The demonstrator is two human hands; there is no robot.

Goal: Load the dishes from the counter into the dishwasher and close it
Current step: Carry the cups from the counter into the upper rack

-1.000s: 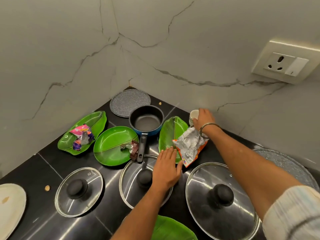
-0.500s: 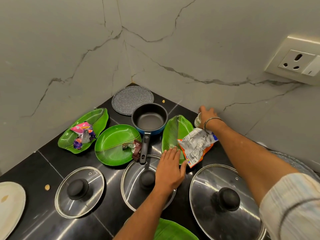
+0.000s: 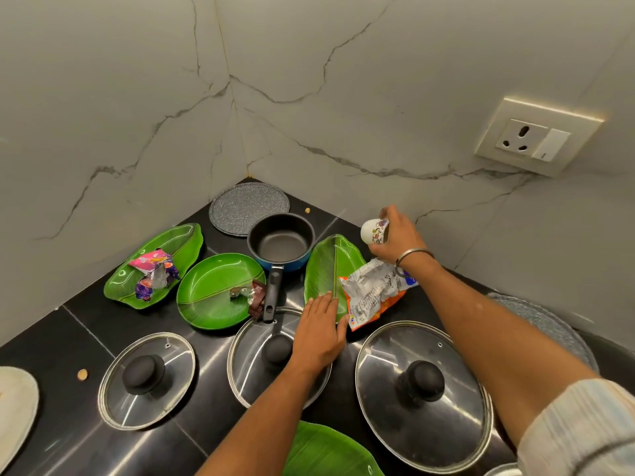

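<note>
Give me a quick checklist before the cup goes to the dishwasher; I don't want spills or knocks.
1. Right hand grips the cup: ok.
2. Cup lifted off the counter: ok.
3. Cup empty: cannot tell, it is tipped with its mouth hidden.
4. Left hand free: ok, flat on the leaf plate.
5. Wrapper clear of the arm: not ok, it lies right under the wrist.

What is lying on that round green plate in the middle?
On the round green plate lie a small crumpled silvery wrapper and, over its right rim, a brown wrapper. Whatever sits beneath the wrappers is covered.
</note>
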